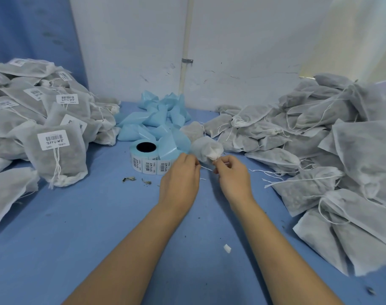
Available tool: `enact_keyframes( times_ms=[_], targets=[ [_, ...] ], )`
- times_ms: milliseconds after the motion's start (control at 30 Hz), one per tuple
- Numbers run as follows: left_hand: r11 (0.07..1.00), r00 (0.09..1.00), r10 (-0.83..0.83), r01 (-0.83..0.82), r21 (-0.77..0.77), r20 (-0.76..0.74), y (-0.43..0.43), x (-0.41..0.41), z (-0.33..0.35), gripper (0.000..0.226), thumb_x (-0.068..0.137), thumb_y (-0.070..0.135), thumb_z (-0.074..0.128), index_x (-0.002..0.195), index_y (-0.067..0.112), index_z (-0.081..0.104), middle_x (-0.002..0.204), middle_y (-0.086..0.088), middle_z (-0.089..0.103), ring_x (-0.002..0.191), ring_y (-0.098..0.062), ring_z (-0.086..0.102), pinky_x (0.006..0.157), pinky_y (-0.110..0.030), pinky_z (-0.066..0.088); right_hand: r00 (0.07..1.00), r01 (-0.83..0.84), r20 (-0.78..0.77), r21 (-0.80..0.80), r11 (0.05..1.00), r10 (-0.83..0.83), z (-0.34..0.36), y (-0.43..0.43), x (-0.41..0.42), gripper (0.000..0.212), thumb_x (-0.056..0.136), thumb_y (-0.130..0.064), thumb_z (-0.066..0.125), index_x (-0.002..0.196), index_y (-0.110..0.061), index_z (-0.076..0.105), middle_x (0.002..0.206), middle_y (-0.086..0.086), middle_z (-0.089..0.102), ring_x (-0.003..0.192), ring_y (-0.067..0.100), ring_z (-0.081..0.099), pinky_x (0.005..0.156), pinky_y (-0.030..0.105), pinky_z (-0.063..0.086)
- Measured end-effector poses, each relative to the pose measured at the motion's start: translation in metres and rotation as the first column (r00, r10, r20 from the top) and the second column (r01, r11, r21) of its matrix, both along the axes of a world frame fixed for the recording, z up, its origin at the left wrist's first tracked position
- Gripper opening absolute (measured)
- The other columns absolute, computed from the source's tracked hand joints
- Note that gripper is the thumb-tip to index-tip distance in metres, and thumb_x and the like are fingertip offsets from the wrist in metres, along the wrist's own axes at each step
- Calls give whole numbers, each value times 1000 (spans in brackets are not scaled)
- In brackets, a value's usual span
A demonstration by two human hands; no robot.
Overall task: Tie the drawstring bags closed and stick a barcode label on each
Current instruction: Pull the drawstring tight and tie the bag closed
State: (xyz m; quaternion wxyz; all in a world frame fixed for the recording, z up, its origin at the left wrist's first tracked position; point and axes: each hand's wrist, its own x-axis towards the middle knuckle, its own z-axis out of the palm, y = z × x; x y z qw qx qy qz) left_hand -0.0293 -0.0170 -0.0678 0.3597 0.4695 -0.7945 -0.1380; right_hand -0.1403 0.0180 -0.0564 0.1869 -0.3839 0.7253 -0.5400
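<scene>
A small grey drawstring bag [204, 147] lies on the blue table just beyond my hands, its gathered white neck turned toward me. My left hand [180, 173] pinches one end of the thin white drawstring [206, 168]. The other end is pinched by my right hand [230, 172], right at the bag's neck. Left of the bag stands a roll of barcode labels [147, 160], its blue backing strip trailing off behind it.
Labelled, tied bags [53, 148] are heaped at the left. Unlabelled bags [332, 150] are piled along the right, strings trailing onto the table. Crumpled blue label backing [159, 115] sits at the back by the wall. Small scraps [227, 248] lie on the blue table [99, 227].
</scene>
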Motion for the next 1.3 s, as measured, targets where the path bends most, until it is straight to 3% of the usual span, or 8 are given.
enact_keyframes(
  times_ms=[267,433,567,667,800,933,1100,1300],
  targets=[
    [988,982,-135,123,-96,-133,3,-3,0,18,99,18,44,106,7,56,122,1,49,90,-23,58,74,-42,48,909,-3,-416,7,1000,6,2,3,11,16,94,-20,43,81,-11,49,84,3,56,79,23,49,69,39,38],
    [902,691,-285,428,58,-664,3,-7,4,20,98,0,42,89,16,50,125,13,51,97,1,60,78,-19,51,770,-23,-637,33,999,39,0,6,17,25,93,-15,43,114,-18,56,119,-4,57,108,20,46,74,35,38],
    [870,541,-219,485,88,-812,-1,-9,4,23,99,-1,38,83,15,44,129,8,50,116,-17,58,86,-25,52,750,-95,-650,73,993,120,-5,7,20,48,91,-11,44,136,-25,46,144,-11,43,124,15,42,85,31,39],
    [899,585,-201,429,89,-785,-4,-9,3,22,100,2,39,84,17,43,126,8,52,118,-17,55,101,-34,44,755,-104,-645,62,993,120,-7,7,23,54,89,-9,45,141,-25,43,149,-10,39,130,14,39,92,31,39],
    [938,678,-187,338,75,-711,-3,-9,6,17,101,7,39,89,20,44,105,23,54,95,16,51,84,-6,38,731,-94,-681,-33,995,47,-8,8,27,64,85,-4,47,146,-21,37,154,-9,32,126,17,44,94,32,38],
    [949,735,-146,293,116,-662,0,-10,6,10,100,12,42,92,16,47,89,11,57,84,-4,55,78,-21,42,748,-117,-662,-196,973,-43,-9,7,30,57,85,0,49,139,-18,49,147,-5,44,118,21,54,92,36,42],
    [945,785,-144,290,152,-602,1,-6,3,11,98,14,47,90,9,52,81,1,57,74,-13,50,74,-31,41,914,-55,-394,-350,935,-94,-12,5,23,29,90,-6,57,115,-14,69,119,-5,66,110,16,59,94,22,42],
    [952,895,-192,269,144,-403,5,-8,-2,13,97,23,46,89,14,52,88,0,62,86,-21,56,81,-44,46,985,69,-113,-421,904,-128,-11,3,17,19,87,-8,64,99,-18,76,79,-17,63,66,-1,51,65,9,38]
  ],
)
